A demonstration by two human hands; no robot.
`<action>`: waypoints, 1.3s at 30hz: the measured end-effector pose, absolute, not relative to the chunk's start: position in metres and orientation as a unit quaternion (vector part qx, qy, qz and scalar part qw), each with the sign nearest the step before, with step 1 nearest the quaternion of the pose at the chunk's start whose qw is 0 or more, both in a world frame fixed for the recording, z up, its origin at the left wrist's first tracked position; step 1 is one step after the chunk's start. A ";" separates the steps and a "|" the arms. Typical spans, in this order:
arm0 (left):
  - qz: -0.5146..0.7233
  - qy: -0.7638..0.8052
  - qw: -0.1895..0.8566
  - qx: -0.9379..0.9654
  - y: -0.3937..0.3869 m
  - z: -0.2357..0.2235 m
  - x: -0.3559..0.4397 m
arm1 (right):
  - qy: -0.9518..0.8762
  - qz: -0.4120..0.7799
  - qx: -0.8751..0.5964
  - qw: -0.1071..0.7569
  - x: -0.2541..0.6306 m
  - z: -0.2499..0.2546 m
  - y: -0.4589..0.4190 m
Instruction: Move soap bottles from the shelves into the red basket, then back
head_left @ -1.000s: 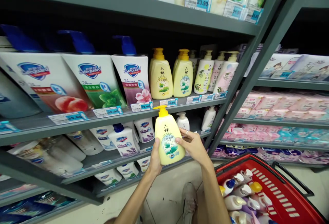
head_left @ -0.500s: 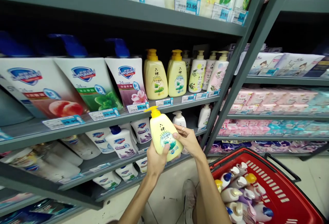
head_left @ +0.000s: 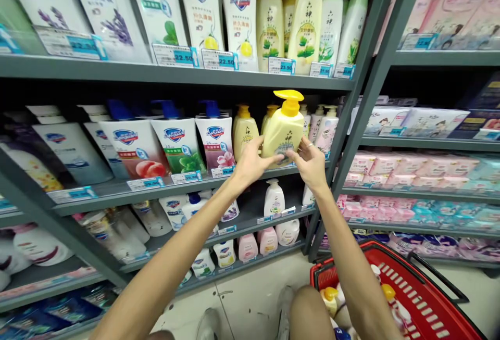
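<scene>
OK so both my hands are busy with the one yellow pump bottle [head_left: 283, 124]. It's roughly at 12 to 1 o'clock in my view, right in front of the middle shelf [head_left: 117, 197], leaning a bit, with the spout aimed at about 9 o'clock. My left hand [head_left: 250, 164] is half open, fingers round the 9 o'clock side and thumb across the low front. My right hand [head_left: 313, 167] is loosely curled, thumb on the front too and fingers at the 3 o'clock side. So it's a two-handed hold, nothing squeezed hard by the look of it. My fingers cover part of the base, so I honestly can't tell if it's touching the shelf edge.

Around it: a similar yellow bottle [head_left: 244, 130] stands just behind at 9 o'clock, slimmer pale bottles [head_left: 327, 130] are over at 3, and a white pump bottle [head_left: 274, 199] sits one shelf down at 6. The blue-pump Safeguard bottles [head_left: 179, 145] are further out past 9.

As for how far along this is: the bottle's in my hands, not standing loose on the shelf and not in the red basket [head_left: 449, 303] down at 4 to 5 o'clock. That basket has a bunch of bottles in it, including one with a yellow top [head_left: 330, 294]. My right forearm blocks part of it, so no full count, sorry. What's left is putting this bottle down somewhere; I'd call it mid-handling.
</scene>
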State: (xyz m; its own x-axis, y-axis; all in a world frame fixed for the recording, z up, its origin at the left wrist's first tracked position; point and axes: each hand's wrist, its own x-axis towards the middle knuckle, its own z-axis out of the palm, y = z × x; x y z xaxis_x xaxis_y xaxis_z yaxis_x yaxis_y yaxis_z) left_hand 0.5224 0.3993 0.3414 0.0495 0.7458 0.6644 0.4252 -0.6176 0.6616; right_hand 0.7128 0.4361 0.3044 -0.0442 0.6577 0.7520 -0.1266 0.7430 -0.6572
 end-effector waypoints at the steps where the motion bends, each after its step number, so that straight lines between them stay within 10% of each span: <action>1: 0.544 0.414 0.134 0.717 0.412 0.348 0.524 | -0.661 0.293 -0.195 0.663 0.714 0.310 0.448; 19: 0.553 0.468 0.203 0.659 0.503 0.302 0.531 | -0.690 0.331 -0.209 0.609 0.721 0.284 0.537; 26: 0.507 0.538 0.075 0.670 0.496 0.299 0.531 | -0.689 0.327 -0.245 0.598 0.721 0.278 0.545; 39: 0.511 0.450 0.215 0.700 0.504 0.287 0.515 | -0.695 0.285 -0.281 0.598 0.719 0.271 0.545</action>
